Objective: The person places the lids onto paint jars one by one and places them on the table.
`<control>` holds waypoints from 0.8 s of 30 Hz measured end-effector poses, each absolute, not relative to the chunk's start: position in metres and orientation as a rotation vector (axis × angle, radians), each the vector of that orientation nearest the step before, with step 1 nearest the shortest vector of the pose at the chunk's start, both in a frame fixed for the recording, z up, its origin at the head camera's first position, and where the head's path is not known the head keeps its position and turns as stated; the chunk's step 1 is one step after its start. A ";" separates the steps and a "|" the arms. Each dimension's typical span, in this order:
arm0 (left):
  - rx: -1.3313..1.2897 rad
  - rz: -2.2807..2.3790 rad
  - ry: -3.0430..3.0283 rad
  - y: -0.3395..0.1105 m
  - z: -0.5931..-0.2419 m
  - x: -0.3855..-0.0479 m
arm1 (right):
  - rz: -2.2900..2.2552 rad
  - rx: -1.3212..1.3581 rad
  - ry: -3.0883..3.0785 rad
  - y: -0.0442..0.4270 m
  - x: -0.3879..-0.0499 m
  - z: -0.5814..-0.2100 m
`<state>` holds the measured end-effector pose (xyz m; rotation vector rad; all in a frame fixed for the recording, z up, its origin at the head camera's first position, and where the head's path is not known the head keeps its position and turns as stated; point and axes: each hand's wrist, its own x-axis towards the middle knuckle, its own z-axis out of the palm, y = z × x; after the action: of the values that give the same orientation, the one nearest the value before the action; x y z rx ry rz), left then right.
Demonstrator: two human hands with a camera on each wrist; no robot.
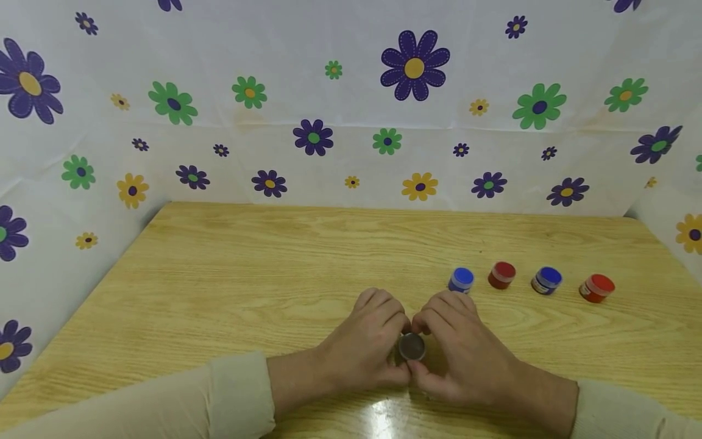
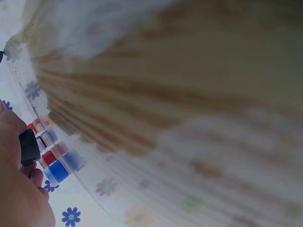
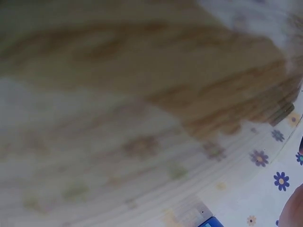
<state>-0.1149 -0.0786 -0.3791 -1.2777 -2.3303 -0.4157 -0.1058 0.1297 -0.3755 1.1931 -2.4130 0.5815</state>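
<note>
A small round jar with a dark top [image 1: 412, 346] is held between both hands near the front of the table. My left hand [image 1: 364, 341] grips its left side, fingers curled at the far edge and thumb at the near edge. From the other side my right hand [image 1: 466, 350] pinches it the same way, the fingertips of both hands nearly meeting. In the left wrist view the jar's black side [image 2: 29, 147] shows beside the left hand [image 2: 21, 175]. Only a sliver of the right hand [image 3: 293, 210] appears in the right wrist view. Whether the jar touches the table cannot be told.
Beyond the right hand stand paint jars in a row: light blue [image 1: 462, 280], dark red [image 1: 501, 275], dark blue [image 1: 546, 280] and bright red [image 1: 597, 288]. The wooden table [image 1: 247, 262] meets a flowered cloth [image 1: 340, 103] at the back and sides.
</note>
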 end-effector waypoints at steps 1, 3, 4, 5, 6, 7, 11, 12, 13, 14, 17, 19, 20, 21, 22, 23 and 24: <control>-1.279 -0.418 -2.330 -0.079 -0.379 -0.115 | 0.579 1.189 -2.411 0.130 -0.106 -0.376; -1.278 -0.414 -2.331 -0.079 -0.379 -0.115 | 0.577 1.184 -2.401 0.130 -0.106 -0.376; -1.276 -0.409 -2.331 -0.079 -0.379 -0.115 | 0.574 1.183 -2.390 0.129 -0.106 -0.376; -1.276 -0.404 -2.331 -0.079 -0.379 -0.115 | 0.570 1.181 -2.382 0.129 -0.106 -0.376; -1.278 -0.406 -2.329 -0.079 -0.379 -0.115 | 0.564 1.176 -2.385 0.129 -0.106 -0.376; -1.279 -0.400 -2.325 -0.079 -0.379 -0.115 | 0.558 1.172 -2.379 0.129 -0.106 -0.376; -1.281 -0.399 -2.311 -0.079 -0.379 -0.115 | 0.545 1.152 -2.380 0.128 -0.106 -0.375; -1.283 -0.407 -2.311 -0.079 -0.379 -0.115 | 0.545 1.148 -2.382 0.128 -0.106 -0.375; -1.285 -0.411 -2.311 -0.079 -0.379 -0.115 | 0.546 1.145 -2.381 0.128 -0.106 -0.375; -1.286 -0.417 -2.311 -0.079 -0.378 -0.115 | 0.547 1.142 -2.380 0.128 -0.106 -0.375; -1.289 -0.428 -2.324 -0.079 -0.378 -0.114 | 0.538 1.137 -2.394 0.128 -0.106 -0.375; -1.289 -0.423 -2.328 -0.079 -0.377 -0.114 | 0.520 1.137 -2.401 0.129 -0.106 -0.375; -1.288 -0.419 -2.331 -0.079 -0.377 -0.113 | 0.511 1.140 -2.402 0.129 -0.106 -0.375; -1.287 -0.412 -2.335 -0.079 -0.377 -0.113 | 0.505 1.145 -2.400 0.129 -0.107 -0.375; -1.288 -0.407 -2.336 -0.079 -0.377 -0.113 | 0.498 1.150 -2.397 0.129 -0.107 -0.375; -1.290 -0.401 -2.337 -0.079 -0.377 -0.112 | 0.492 1.154 -2.391 0.129 -0.107 -0.375; -1.288 -0.390 -2.339 -0.079 -0.377 -0.112 | 0.491 1.156 -2.383 0.129 -0.107 -0.375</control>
<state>-0.1122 -0.0786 -0.3769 -1.2884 -2.3386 -0.3902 -0.1071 0.1291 -0.3754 1.1563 -2.3827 0.4913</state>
